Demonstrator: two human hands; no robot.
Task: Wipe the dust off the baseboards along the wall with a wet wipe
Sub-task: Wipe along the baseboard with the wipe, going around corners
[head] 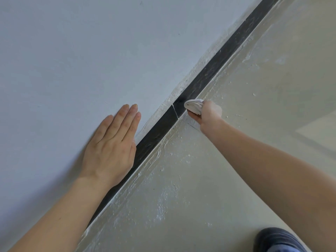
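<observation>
Right hand (209,113) grips folded wipe (193,106) against baseboard (156,135), just past seam (175,110). Left hand (111,148) flat on wall (91,51), fingers straight. Beyond seam looks dusty, likely unwiped.

Head view looks steeply down, close, where wall (72,51) meets floor (236,160).

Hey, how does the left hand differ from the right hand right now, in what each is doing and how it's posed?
The left hand lies flat on the pale wall; the right hand is curled. The left hand holds nothing; the right hand grips a folded white wipe against the dark baseboard. The left hand sits nearer the camera than the right hand. Both are bare.
</observation>
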